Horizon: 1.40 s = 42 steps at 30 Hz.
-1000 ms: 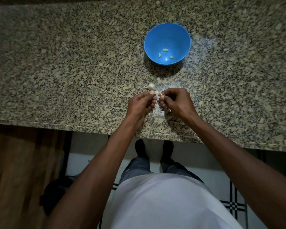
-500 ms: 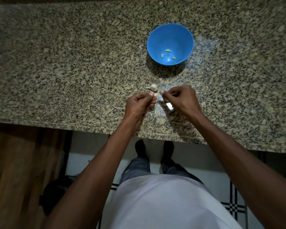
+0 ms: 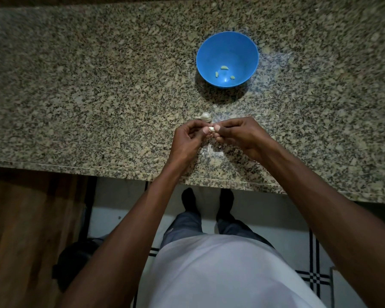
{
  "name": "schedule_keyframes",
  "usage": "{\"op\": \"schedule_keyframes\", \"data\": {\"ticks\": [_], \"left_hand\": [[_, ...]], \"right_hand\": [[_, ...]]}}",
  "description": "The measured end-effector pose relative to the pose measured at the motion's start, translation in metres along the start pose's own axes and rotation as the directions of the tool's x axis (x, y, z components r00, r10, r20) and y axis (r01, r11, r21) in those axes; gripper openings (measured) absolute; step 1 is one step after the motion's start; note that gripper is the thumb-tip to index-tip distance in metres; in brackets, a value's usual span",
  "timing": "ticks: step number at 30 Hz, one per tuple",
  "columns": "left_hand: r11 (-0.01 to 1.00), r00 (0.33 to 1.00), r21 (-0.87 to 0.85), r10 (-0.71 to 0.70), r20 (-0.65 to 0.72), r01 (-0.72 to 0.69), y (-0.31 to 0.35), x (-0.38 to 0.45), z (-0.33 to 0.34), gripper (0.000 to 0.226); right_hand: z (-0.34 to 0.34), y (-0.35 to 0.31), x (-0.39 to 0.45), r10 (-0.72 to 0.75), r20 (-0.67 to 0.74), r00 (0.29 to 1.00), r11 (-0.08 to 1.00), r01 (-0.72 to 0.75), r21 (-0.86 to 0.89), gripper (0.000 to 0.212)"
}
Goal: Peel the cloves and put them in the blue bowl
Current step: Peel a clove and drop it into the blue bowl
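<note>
- The left hand (image 3: 188,141) and the right hand (image 3: 240,133) meet above the near part of the speckled beige-and-black granite countertop (image 3: 76,85), fingers curled inward toward each other.
- Between the fingertips sits a small pale whitish garlic clove (image 3: 211,129); the left thumb and the right thumb and forefinger pinch it from either side, so both hands grasp the same clove.
- The clove is held just above the counter, well short of the bowl.
- A thin white strand of papery skin (image 3: 208,146) hangs below the hands, over a pale patch on the stone.
- Just beyond the left hand's knuckles, a small pale garlic bulb remnant (image 3: 205,116) with a short stem rests on the countertop, close to the fingers; whether it touches them cannot be told.
- The round blue plastic bowl (image 3: 211,47) stands farther back on the counter, slightly right of the hands and apart from them.
- Three small pale yellowish peeled cloves (image 3: 224,67) lie on the bottom of the bowl, separate from one another.
- Below the counter's edge the person's white shirt (image 3: 220,274), grey trousers (image 3: 187,223) and dark shoes (image 3: 188,198) show above a white tiled floor (image 3: 118,196) with black lines.
- A brown wooden surface (image 3: 20,230) fills the lower left.
</note>
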State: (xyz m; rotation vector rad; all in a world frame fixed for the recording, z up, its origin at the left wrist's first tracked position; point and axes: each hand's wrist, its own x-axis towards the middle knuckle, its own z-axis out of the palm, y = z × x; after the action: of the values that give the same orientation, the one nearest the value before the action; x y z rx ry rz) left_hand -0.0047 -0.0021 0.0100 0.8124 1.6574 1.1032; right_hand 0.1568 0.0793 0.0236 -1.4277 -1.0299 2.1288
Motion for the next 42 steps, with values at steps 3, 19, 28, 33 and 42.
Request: {"op": "schedule_keyframes", "data": {"ticks": [3, 19, 28, 33, 42], "left_hand": [[0.983, 0.99, 0.12, 0.133, 0.048, -0.138, 0.004, 0.0, -0.003, 0.026], [0.815, 0.963, 0.52, 0.259, 0.067, -0.256, 0.012, 0.003, -0.009, 0.014], [0.982, 0.986, 0.171, -0.105, 0.133, 0.082, 0.016, 0.003, -0.014, 0.015], [0.97, 0.979, 0.127, -0.201, -0.046, 0.205, 0.013, 0.001, -0.002, 0.025], [0.949, 0.95, 0.316, 0.092, -0.299, 0.008, 0.006, -0.009, 0.022, 0.018]], "right_hand": [[-0.001, -0.002, -0.002, 0.064, -0.009, 0.998, 0.994, -0.063, 0.094, 0.018], [0.004, 0.005, -0.007, -0.503, 0.012, 0.864, 0.69, 0.41, -0.596, 0.011], [0.002, 0.009, -0.006, -0.663, 0.198, 0.722, 0.394, 0.561, -0.728, 0.009], [0.003, 0.018, -0.006, -0.605, 0.057, 0.795, 0.57, 0.481, -0.666, 0.008], [0.013, 0.024, -0.012, -0.33, -0.247, 0.911, 0.938, 0.287, -0.197, 0.024]]}}
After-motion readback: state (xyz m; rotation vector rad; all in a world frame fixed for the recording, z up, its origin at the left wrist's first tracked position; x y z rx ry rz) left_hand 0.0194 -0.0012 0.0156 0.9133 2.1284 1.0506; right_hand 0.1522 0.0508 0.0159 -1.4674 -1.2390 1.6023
